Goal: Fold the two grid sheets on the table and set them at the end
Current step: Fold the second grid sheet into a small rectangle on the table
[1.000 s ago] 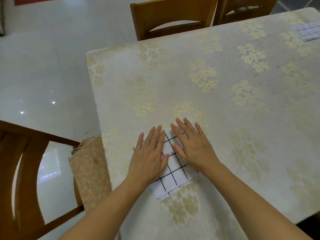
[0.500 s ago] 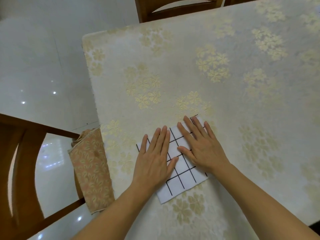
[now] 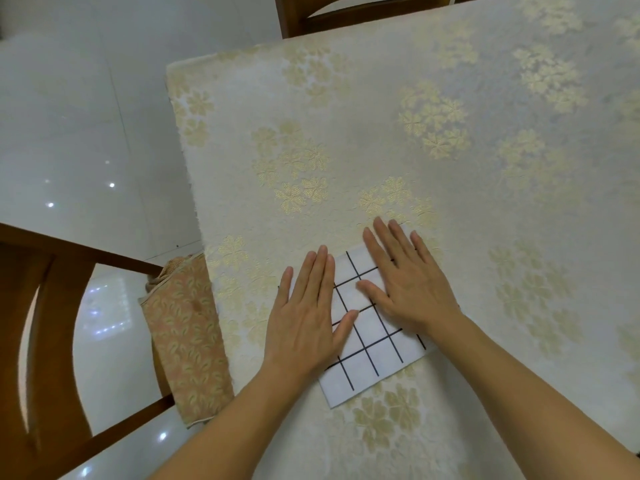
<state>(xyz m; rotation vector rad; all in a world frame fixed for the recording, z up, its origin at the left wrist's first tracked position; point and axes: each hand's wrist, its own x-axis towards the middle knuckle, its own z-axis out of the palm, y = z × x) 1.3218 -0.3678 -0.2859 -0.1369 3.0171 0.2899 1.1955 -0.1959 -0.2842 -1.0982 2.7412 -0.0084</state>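
Floral tablecloth (image 3: 433,109) everywhere, and both hands, left hand (image 3: 304,320) and right hand (image 3: 412,289), now lie flat with fingers straight on the folded grid sheet (image 3: 374,358), which has slid a bit farther up the table (headed for the end, I'd guess).

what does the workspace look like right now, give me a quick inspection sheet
surface: table under a pale cloth with gold flower print.
job's things: one folded grid sheet lies flat near the table's near edge; a second sheet is not in view.
clutter: nothing seen.
hands: left hand and right hand both flat, fingers straight, pressing on the sheet.
cables: nothing seen.
surroundings: wooden chair with a patterned cushion on the left, another chair at the far side, glossy white floor.
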